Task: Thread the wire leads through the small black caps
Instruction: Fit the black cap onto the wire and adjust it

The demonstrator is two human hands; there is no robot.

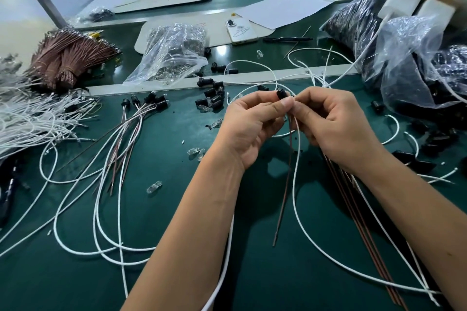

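Many loose wires cover the green table (177,272) I am working over — white leads everywhere, a bundle of brown leads (68,58) at far left. My left hand (249,129) pinches one small black cap (281,93) above the table centre. My right hand (333,124) pinches a brown lead (284,197) and a white lead (297,197) just under the cap, both hanging down.

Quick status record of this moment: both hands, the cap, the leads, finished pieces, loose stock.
left hand: pinches black cap
right hand: pinches leads just below the cap
leads: brown wire and white wire hang down from the cap
finished pieces: capped wires lying left on green mat
loose caps: pile beyond the left hand
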